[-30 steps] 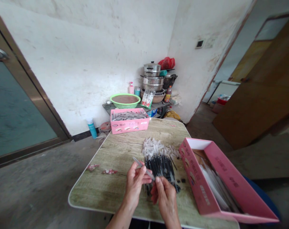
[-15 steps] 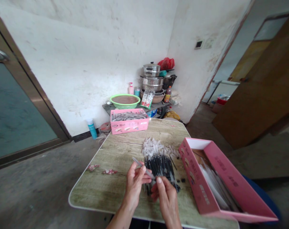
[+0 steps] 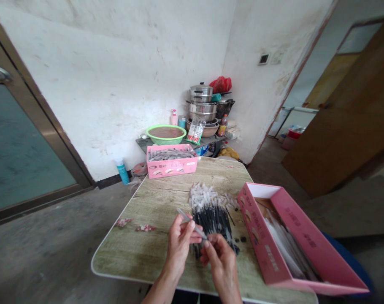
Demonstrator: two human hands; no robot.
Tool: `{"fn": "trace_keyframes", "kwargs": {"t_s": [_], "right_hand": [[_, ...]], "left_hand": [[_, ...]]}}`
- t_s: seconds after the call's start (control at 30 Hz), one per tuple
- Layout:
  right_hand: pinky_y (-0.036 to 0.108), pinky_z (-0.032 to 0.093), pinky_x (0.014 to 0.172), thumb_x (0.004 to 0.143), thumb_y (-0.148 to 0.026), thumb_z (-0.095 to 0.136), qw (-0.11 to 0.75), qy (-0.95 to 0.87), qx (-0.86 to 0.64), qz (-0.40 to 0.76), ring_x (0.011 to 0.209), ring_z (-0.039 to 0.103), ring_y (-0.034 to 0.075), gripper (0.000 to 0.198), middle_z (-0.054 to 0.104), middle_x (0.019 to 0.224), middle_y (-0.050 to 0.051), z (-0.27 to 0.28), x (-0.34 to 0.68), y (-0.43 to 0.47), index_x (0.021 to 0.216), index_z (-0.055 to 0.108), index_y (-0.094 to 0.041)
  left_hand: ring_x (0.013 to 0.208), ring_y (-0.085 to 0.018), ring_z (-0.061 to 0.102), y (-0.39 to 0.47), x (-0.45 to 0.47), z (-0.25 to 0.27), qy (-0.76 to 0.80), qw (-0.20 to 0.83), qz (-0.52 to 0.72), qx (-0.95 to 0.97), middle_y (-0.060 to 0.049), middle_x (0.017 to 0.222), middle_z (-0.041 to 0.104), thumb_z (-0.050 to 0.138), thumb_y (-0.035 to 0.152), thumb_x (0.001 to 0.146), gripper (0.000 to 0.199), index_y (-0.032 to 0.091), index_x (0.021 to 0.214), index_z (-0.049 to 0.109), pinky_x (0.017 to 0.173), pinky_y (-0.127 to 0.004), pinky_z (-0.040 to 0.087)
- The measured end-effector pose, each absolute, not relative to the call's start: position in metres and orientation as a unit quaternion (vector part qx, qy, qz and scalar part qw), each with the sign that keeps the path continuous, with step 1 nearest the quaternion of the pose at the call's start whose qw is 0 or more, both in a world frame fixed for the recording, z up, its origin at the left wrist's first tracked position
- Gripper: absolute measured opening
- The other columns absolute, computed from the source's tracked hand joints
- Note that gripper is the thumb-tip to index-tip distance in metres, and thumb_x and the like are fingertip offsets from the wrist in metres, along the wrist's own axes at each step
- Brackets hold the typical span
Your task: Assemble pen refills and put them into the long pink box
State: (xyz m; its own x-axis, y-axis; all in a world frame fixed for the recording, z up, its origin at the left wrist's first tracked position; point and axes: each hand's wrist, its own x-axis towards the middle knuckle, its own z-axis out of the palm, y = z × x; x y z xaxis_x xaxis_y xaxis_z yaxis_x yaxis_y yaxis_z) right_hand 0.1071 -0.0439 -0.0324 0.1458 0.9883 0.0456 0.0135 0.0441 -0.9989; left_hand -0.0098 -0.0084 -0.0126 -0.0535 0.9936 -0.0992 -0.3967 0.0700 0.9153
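My left hand [image 3: 181, 236] pinches a slim, translucent pen barrel [image 3: 185, 216] between thumb and fingers, its far end pointing up and left. At the barrel's lower right end, the fingers of my right hand [image 3: 220, 251] are pinched together; whether a small part sits between them is hidden. Beneath and beyond my hands lies a bundle of black pen refills [image 3: 215, 221], side by side. Behind it is a heap of small whitish translucent pieces [image 3: 204, 195]. A few small black plugs [image 3: 243, 239] lie to the right of the refills.
On the right of the wood-patterned table [image 3: 131, 249], an open pink box [image 3: 258, 249] contains long translucent pieces and bags. Another pink box [image 3: 172, 167], full of pens, stands at the far left edge. Behind are a green basin [image 3: 166, 139] and stacked pots [image 3: 202, 110].
My right hand's fingers have curled slightly and shifted at the pen barrel's lower end. My left hand and the barrel have hardly moved.
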Motion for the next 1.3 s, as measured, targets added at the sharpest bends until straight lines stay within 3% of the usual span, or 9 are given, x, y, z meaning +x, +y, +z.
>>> {"fn": "trace_keyframes", "kwargs": {"t_s": [0.17, 0.4, 0.57, 0.7, 0.9, 1.03, 1.13, 1.23, 1.3], "right_hand": [[0.02, 0.037, 0.034, 0.089, -0.055, 0.044, 0.528, -0.449, -0.528, 0.49, 0.034, 0.049, 0.011, 0.045, 0.055, 0.047, -0.001, -0.0369, 0.1062, -0.0437, 0.066, 0.053, -0.017], [0.022, 0.045, 0.043, 0.08, -0.048, 0.062, 0.56, -0.438, -0.506, 0.488, 0.047, 0.058, 0.013, 0.033, 0.061, 0.062, -0.001, -0.0363, 0.1093, -0.0451, 0.087, 0.056, -0.017], [0.02, 0.04, 0.037, 0.085, -0.053, 0.052, 0.549, -0.449, -0.518, 0.479, 0.038, 0.051, 0.011, 0.041, 0.056, 0.05, -0.001, -0.0337, 0.1064, -0.0453, 0.066, 0.053, -0.017], [0.019, 0.032, 0.029, 0.086, -0.06, 0.043, 0.529, -0.415, -0.526, 0.521, 0.029, 0.045, 0.01, 0.048, 0.054, 0.043, -0.002, -0.0363, 0.1054, -0.0453, 0.069, 0.054, -0.017], [0.021, 0.042, 0.041, 0.08, -0.051, 0.06, 0.549, -0.444, -0.53, 0.47, 0.045, 0.055, 0.013, 0.035, 0.059, 0.06, -0.002, -0.0351, 0.1108, -0.0461, 0.089, 0.056, -0.018], [0.021, 0.042, 0.043, 0.084, -0.052, 0.055, 0.537, -0.488, -0.546, 0.419, 0.046, 0.054, 0.012, 0.035, 0.057, 0.056, -0.002, -0.0322, 0.1103, -0.0473, 0.072, 0.055, -0.018], [0.019, 0.034, 0.035, 0.088, -0.055, 0.046, 0.533, -0.469, -0.544, 0.447, 0.035, 0.046, 0.01, 0.044, 0.051, 0.045, -0.003, -0.0306, 0.1062, -0.0481, 0.063, 0.05, -0.019], [0.019, 0.028, 0.028, 0.087, -0.061, 0.04, 0.526, -0.422, -0.542, 0.502, 0.027, 0.04, 0.009, 0.049, 0.049, 0.04, -0.004, -0.0303, 0.1032, -0.0475, 0.066, 0.051, -0.019], [0.02, 0.032, 0.03, 0.086, -0.062, 0.042, 0.529, -0.417, -0.536, 0.509, 0.03, 0.045, 0.011, 0.048, 0.054, 0.045, -0.002, -0.0307, 0.1036, -0.0468, 0.07, 0.053, -0.018]], "left_hand": [[0.064, -0.02, 0.07, -0.0085, -0.008, -0.0148, 0.424, 0.598, 0.583, 0.35, -0.007, 0.077, 0.071, 0.063, 0.048, 0.078, 0.04, 0.018, 0.101, 0.049, 0.057, -0.028, 0.056], [0.064, -0.02, 0.07, -0.0087, -0.0088, -0.0138, 0.424, 0.594, 0.593, 0.341, -0.007, 0.076, 0.071, 0.063, 0.047, 0.077, 0.04, 0.018, 0.101, 0.05, 0.058, -0.029, 0.056], [0.065, -0.021, 0.07, -0.0104, -0.0062, -0.0117, 0.423, 0.597, 0.588, 0.344, -0.007, 0.077, 0.071, 0.063, 0.048, 0.077, 0.04, 0.019, 0.1, 0.05, 0.058, -0.028, 0.056], [0.063, -0.021, 0.07, -0.0114, -0.0061, -0.0113, 0.428, 0.6, 0.587, 0.337, -0.008, 0.077, 0.071, 0.065, 0.048, 0.075, 0.042, 0.018, 0.1, 0.051, 0.056, -0.028, 0.056], [0.064, -0.02, 0.07, -0.0105, -0.0068, -0.0123, 0.428, 0.59, 0.603, 0.325, -0.008, 0.076, 0.071, 0.064, 0.047, 0.077, 0.041, 0.017, 0.102, 0.051, 0.058, -0.027, 0.055], [0.065, -0.02, 0.07, -0.011, -0.0049, -0.0109, 0.425, 0.6, 0.597, 0.321, -0.008, 0.076, 0.071, 0.064, 0.047, 0.077, 0.039, 0.017, 0.1, 0.051, 0.057, -0.026, 0.055], [0.065, -0.02, 0.07, -0.0122, -0.0039, -0.0105, 0.421, 0.61, 0.593, 0.315, -0.007, 0.076, 0.071, 0.066, 0.048, 0.075, 0.04, 0.018, 0.099, 0.052, 0.057, -0.027, 0.055], [0.064, -0.019, 0.07, -0.0126, -0.0042, -0.0121, 0.421, 0.611, 0.596, 0.308, -0.007, 0.076, 0.072, 0.067, 0.048, 0.074, 0.042, 0.018, 0.101, 0.053, 0.057, -0.027, 0.055], [0.064, -0.018, 0.069, -0.0121, -0.0049, -0.014, 0.424, 0.606, 0.601, 0.302, -0.008, 0.077, 0.072, 0.066, 0.047, 0.075, 0.043, 0.017, 0.102, 0.052, 0.057, -0.026, 0.055]]}}
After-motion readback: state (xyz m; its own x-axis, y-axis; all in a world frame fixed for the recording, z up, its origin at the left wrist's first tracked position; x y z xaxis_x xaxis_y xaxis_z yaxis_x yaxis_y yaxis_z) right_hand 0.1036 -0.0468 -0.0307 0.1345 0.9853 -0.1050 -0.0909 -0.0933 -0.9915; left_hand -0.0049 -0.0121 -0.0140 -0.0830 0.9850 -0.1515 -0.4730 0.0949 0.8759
